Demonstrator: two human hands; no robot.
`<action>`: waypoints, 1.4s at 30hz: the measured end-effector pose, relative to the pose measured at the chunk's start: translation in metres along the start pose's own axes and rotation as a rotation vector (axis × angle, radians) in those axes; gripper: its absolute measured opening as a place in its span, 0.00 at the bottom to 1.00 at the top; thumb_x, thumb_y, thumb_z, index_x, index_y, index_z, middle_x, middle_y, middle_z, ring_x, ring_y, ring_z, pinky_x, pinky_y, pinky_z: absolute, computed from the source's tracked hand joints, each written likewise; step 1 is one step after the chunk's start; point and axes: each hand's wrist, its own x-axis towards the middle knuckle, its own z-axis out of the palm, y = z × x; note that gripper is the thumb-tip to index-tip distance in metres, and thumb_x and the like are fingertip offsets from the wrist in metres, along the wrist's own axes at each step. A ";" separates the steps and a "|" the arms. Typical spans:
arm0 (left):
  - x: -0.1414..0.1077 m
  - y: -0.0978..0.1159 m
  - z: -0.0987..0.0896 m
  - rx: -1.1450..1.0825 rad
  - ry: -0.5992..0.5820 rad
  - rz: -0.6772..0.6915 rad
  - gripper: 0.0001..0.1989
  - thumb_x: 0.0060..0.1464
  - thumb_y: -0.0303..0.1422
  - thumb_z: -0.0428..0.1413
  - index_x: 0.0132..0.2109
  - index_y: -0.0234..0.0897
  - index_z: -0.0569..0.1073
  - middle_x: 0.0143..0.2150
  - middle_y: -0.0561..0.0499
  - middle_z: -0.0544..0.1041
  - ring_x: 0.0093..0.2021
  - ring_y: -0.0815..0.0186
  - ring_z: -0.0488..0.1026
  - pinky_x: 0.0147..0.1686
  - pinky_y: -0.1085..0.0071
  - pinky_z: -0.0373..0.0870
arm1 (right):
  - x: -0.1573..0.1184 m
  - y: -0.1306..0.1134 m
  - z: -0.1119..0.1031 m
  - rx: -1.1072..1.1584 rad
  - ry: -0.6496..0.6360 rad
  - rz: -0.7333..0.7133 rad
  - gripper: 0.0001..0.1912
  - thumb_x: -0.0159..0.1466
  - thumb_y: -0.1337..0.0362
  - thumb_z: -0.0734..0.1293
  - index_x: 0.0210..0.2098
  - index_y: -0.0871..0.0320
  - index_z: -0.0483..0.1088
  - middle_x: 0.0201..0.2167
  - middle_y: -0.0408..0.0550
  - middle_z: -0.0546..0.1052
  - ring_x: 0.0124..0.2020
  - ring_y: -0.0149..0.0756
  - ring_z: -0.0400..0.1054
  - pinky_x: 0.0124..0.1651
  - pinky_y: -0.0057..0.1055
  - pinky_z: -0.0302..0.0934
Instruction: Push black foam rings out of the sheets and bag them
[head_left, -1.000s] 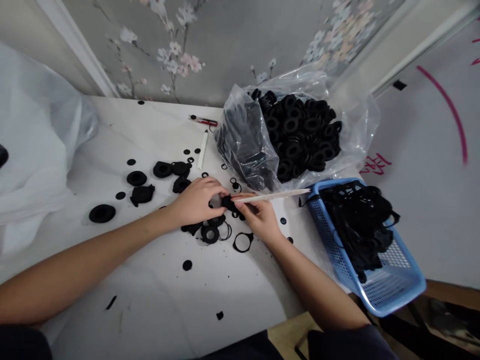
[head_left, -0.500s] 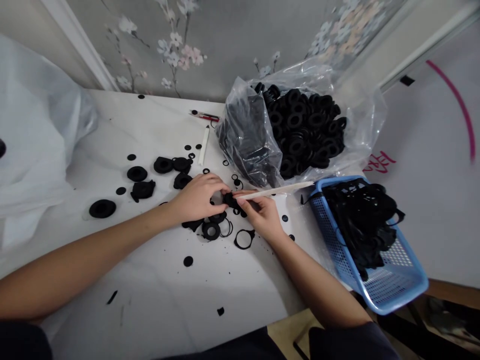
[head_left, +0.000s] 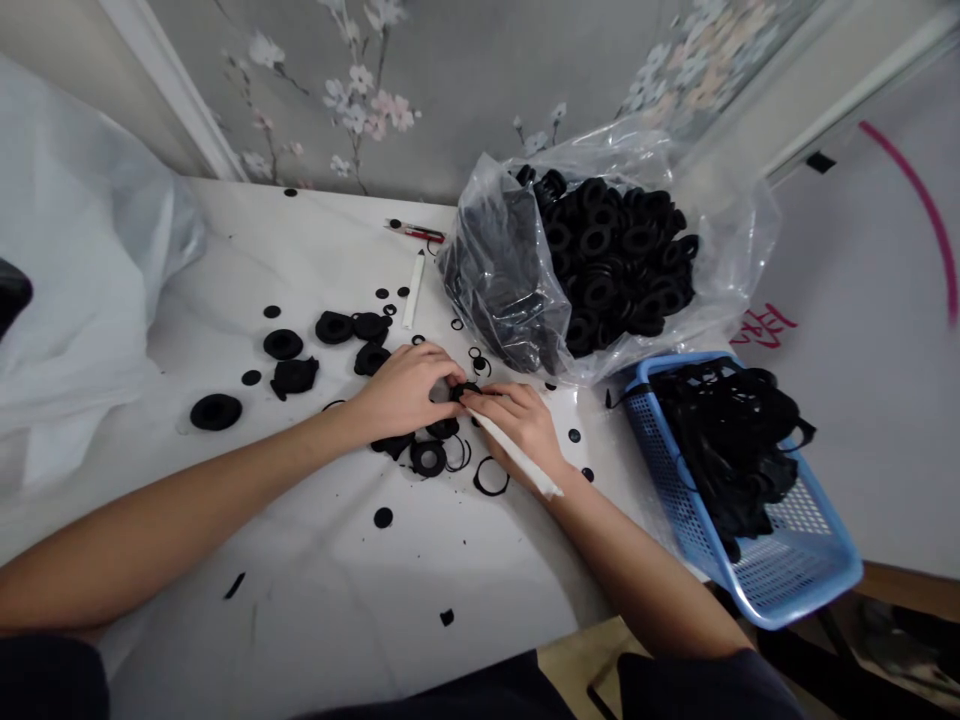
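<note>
the white strip (head_left: pixel 517 455) swings from the blue basket (head_left: pixel 664 490) to slant back across the right hand (head_left: pixel 531 420), which grips it; the left hand (head_left: pixel 409 390) pinches the black ring (head_left: pixel 468 390) between both hands, over the white table (head_left: pixel 315 570).

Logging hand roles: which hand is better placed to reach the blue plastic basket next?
Probably the right hand: it is nearer the blue plastic basket, though holding a white stick. The left hand, pinching a black ring, is farther.

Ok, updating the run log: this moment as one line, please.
left hand: pinches black piece; right hand: holds white stick, end by piece; clear bag: black rings; blue basket: black scraps
</note>
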 end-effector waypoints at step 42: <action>-0.024 0.016 0.011 -0.014 0.067 0.086 0.28 0.59 0.36 0.58 0.63 0.35 0.63 0.55 0.41 0.75 0.56 0.55 0.70 0.53 0.59 0.68 | -0.012 -0.020 -0.051 0.334 0.654 0.587 0.09 0.61 0.62 0.70 0.40 0.59 0.77 0.34 0.53 0.81 0.34 0.46 0.78 0.41 0.48 0.74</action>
